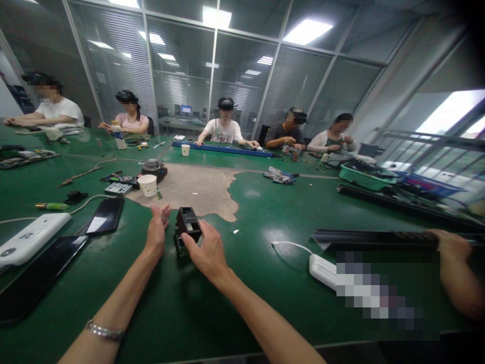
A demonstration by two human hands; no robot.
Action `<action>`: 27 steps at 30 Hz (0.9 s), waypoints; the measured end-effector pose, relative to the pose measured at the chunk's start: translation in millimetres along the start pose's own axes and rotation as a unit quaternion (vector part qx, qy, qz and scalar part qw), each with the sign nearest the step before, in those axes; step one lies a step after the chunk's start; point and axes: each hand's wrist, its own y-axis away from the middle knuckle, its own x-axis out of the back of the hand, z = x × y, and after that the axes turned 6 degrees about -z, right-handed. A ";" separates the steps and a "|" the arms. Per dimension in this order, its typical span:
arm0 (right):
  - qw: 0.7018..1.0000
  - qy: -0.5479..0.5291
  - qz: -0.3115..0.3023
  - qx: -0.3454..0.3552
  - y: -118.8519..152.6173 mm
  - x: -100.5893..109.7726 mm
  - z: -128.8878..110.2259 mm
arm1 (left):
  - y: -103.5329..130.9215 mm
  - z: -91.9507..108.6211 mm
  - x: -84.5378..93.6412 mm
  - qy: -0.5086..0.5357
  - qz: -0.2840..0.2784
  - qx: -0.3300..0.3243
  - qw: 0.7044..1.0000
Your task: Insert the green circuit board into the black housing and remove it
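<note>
My right hand (209,254) grips the right side of a black box-shaped part (187,220), thumb in front and fingers behind. Small rectangular openings and a lighter patch mark the upper face of this part; its exact kind I cannot make out. Just to its left, my left hand (157,228) is held on edge with the fingers stretched out, apart from the part and holding nothing. The part's underside is dark, and I cannot tell whether it rests on the green table (257,273).
Paper cup (147,185) and dismantled electronics (152,169) lie ahead. Phones (105,215) and a white power bank (34,237) are at left. On the right, another person's hand (452,247) touches a long black rail (375,239). Several people sit across the table.
</note>
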 end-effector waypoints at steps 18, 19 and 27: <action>0.996 0.072 -0.014 -0.043 17.3 4.5 68.6 | -2.0 -4.0 -2.5 0.007 0.000 0.015 1.000; 0.996 0.078 -0.017 -0.040 18.2 3.9 68.8 | -1.7 -3.8 -2.7 0.008 -0.002 0.012 1.000; 0.994 0.094 -0.003 -0.052 18.6 4.8 66.1 | 0.1 -1.3 -5.1 0.010 -0.005 0.011 1.000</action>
